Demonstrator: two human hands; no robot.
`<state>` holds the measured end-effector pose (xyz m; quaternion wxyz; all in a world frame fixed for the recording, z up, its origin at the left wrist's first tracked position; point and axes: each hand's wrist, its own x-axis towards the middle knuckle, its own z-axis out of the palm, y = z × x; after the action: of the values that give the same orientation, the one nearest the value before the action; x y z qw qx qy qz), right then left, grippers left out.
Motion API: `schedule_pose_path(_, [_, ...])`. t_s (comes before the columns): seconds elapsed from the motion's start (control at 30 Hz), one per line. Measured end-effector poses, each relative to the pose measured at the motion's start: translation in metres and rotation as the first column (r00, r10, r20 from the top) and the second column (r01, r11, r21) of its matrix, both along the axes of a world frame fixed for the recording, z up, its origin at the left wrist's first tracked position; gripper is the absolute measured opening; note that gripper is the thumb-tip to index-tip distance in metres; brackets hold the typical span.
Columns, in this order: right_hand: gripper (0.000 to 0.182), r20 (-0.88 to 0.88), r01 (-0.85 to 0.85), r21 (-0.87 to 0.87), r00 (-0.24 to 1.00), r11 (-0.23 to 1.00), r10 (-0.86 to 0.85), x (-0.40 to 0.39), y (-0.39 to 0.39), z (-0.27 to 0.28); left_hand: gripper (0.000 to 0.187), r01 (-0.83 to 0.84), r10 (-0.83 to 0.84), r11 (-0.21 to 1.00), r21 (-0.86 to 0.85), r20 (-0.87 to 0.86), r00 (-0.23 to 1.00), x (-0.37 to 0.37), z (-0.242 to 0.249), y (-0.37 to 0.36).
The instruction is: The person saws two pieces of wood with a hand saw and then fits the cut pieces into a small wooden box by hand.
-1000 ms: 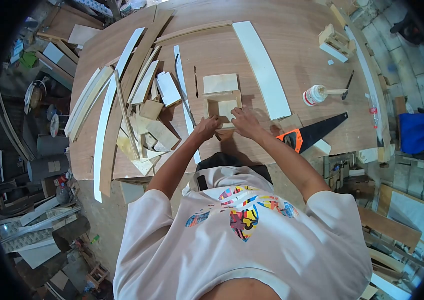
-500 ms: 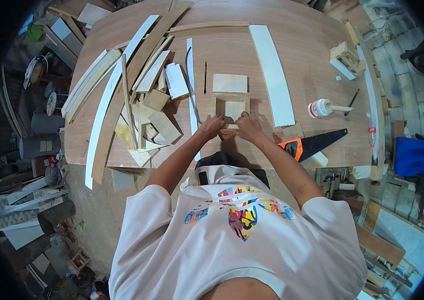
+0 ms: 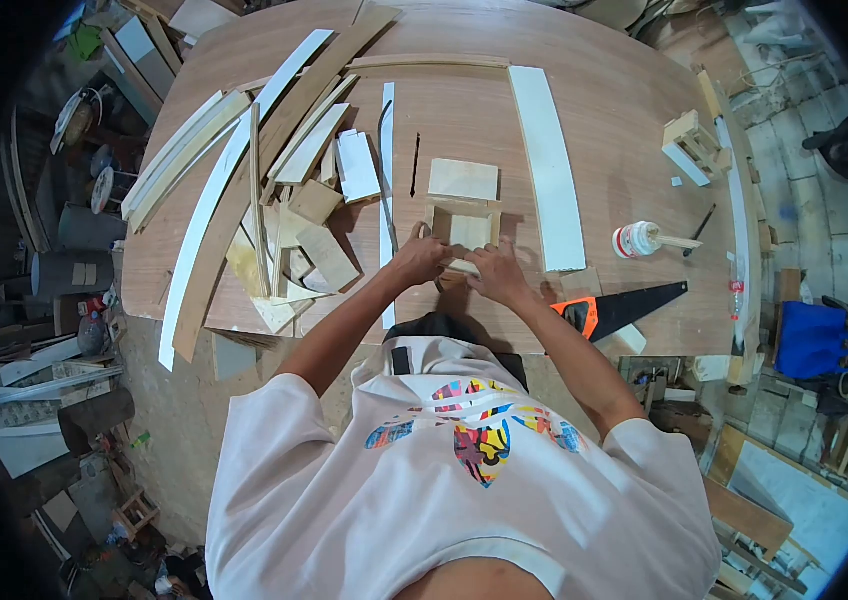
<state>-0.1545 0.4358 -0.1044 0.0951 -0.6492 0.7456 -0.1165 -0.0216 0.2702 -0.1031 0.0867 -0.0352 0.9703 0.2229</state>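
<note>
A small open-topped wooden box (image 3: 466, 228) lies on the table in front of me, its hollow facing up. My left hand (image 3: 422, 258) is closed at its near left corner, fingers curled over the edge. Against the near side, my right hand (image 3: 497, 272) is closed too, its fingertips by a pale strip of wood that shows between the hands. Just beyond the box is a flat pale wooden block (image 3: 463, 179). The undersides of my fingers are hidden.
Left of the box lie long boards (image 3: 244, 180) and a heap of offcuts (image 3: 309, 235). To the right are a white board (image 3: 547, 170), an orange-handled handsaw (image 3: 624, 308), a white glue jar (image 3: 636, 240) with a stick across it, and another small wooden assembly (image 3: 694, 145).
My right hand has moved from the box's near right corner toward the middle of the near side, closer to my left hand. The whole view has shifted slightly.
</note>
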Motion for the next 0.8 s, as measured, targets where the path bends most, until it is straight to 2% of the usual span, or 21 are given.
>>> schedule_pose_path(0.13, [0.031, -0.003, -0.034, 0.049, 0.999, 0.998, 0.034, -0.005, -0.004, -0.005, 0.03, 0.018, -0.018, 1.0, 0.007, 0.09, 0.996, 0.003, 0.0, -0.005])
schedule_pose_path(0.2, [0.029, 0.006, -0.026, 0.06, 1.0, 0.998, 0.025, -0.006, -0.006, -0.002, 0.042, 0.005, 0.0, 0.997, 0.075, -0.07, 0.998, 0.007, -0.009, -0.008])
schedule_pose_path(0.23, [0.029, -0.005, -0.026, 0.091, 1.0, 0.996, 0.027, -0.006, -0.007, -0.001, 0.042, 0.008, -0.002, 0.997, 0.075, -0.07, 0.998, 0.009, -0.013, -0.01])
schedule_pose_path(0.3, [0.028, -0.015, -0.025, 0.12, 1.0, 0.992, 0.027, -0.007, -0.008, 0.001, 0.054, -0.05, 0.065, 0.996, 0.08, -0.187, 0.98, 0.011, -0.014, -0.015])
schedule_pose_path(0.4, [0.027, 0.013, -0.019, 0.123, 1.0, 0.992, 0.018, -0.008, -0.009, -0.001, 0.061, 0.007, 0.002, 0.997, 0.073, -0.123, 0.992, 0.018, -0.006, -0.022])
schedule_pose_path(0.63, [0.023, -0.003, -0.011, 0.104, 1.0, 0.995, 0.011, -0.008, -0.01, -0.004, 0.053, 0.014, -0.012, 1.0, 0.015, -0.133, 0.991, 0.015, -0.006, -0.017])
schedule_pose_path(0.8, [0.022, -0.021, -0.008, 0.135, 1.0, 0.991, 0.011, -0.009, -0.012, -0.005, 0.043, 0.051, -0.053, 0.998, -0.029, -0.062, 0.997, 0.01, -0.011, -0.014])
